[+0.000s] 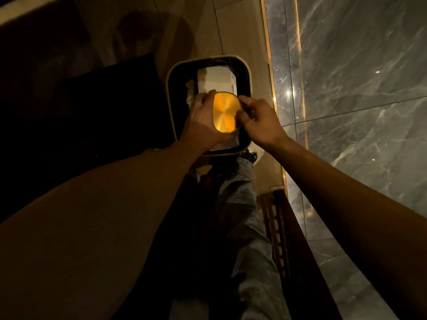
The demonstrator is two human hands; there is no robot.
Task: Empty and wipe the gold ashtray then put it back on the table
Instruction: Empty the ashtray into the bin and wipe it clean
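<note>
Gold ashtray tipped over the bin

I have the gold ashtray (225,112) turned base-up directly over the waste bin (172,72). My left hand (201,121) curls closed around its edge; my right hand (258,118) pinches the opposite rim. I'd keep it inside the bin's rim and tap gently.

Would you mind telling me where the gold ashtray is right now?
Centre of the head view: the gold ashtray is held between both hands over the open bin.
</note>
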